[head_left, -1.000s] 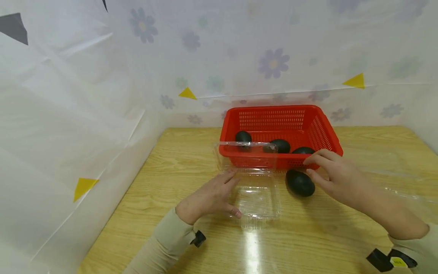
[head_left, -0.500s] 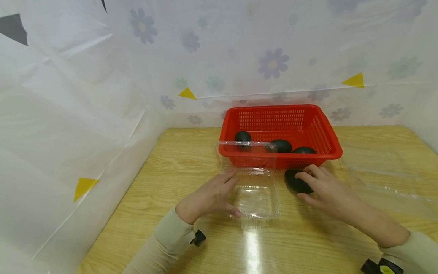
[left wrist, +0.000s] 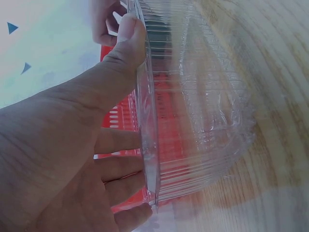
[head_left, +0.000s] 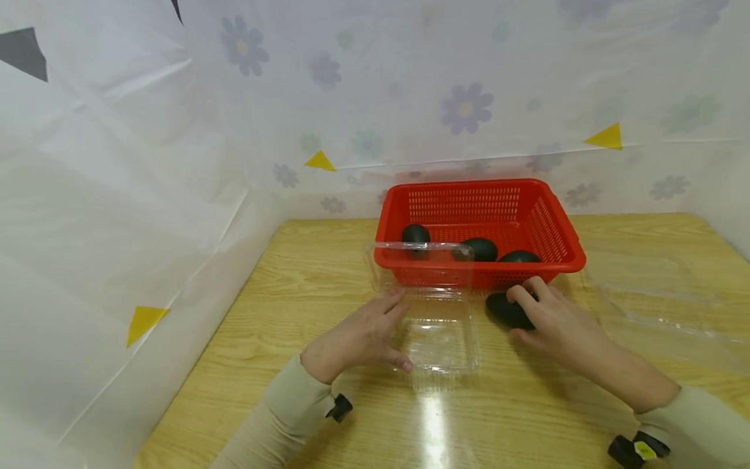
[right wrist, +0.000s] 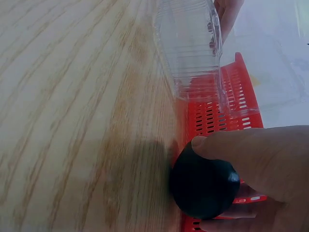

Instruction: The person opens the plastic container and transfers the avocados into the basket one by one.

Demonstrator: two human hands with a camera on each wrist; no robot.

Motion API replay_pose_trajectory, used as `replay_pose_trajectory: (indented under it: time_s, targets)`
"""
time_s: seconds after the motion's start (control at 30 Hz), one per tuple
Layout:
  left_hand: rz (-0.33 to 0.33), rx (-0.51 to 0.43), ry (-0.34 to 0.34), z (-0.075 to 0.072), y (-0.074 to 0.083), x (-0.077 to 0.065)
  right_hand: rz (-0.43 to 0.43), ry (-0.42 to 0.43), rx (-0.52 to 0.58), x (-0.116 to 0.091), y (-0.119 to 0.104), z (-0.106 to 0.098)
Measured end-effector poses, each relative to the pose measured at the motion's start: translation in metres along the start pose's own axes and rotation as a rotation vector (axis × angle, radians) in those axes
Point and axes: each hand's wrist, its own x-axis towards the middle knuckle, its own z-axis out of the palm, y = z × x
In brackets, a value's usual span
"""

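Note:
A clear plastic clamshell box (head_left: 437, 342) lies with its lid raised towards the back. At its left rim rests my left hand (head_left: 357, 342), fingers spread and fairly straight; the left wrist view has the thumb (left wrist: 129, 38) over the rim of the box. To the right of the box, a dark avocado (head_left: 501, 311) lies on the table. My right hand (head_left: 559, 326) grips it from the right, thumb on the near side and fingers over the far side, as the right wrist view also shows on the avocado (right wrist: 203, 186). Its far side is partly hidden by the fingers.
Behind the box stands a red perforated basket (head_left: 469, 276) holding dark avocados (head_left: 481, 249), seen partly through the raised lid (head_left: 418, 268). More clear plastic (head_left: 662, 296) lies on the right side of the wooden table (head_left: 293, 286). White patterned sheeting hangs at the back and left.
My right hand has come down from the basket's front edge, moved left and closed round the avocado on the table. The left hand and the box have stayed in place.

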Motion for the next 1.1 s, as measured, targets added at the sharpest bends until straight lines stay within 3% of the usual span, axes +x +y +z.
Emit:
replay_pose_trajectory:
  time_s: [0.4,0.6,0.9,1.1]
  targets:
    - [0.008,0.001,0.002,0.004,0.001,0.001,0.016,0.013,0.032,-0.003,0.006,0.004]
    - [0.012,0.011,0.015,0.002,0.001,-0.001,0.008,0.016,0.063,0.002,0.003,-0.011]
    - [0.03,0.039,0.043,0.001,0.0,-0.001,0.098,-0.035,0.039,0.009,-0.007,-0.036]
    - [0.006,0.019,0.026,0.002,-0.001,0.0,0.112,0.028,0.11,0.014,-0.008,-0.047]
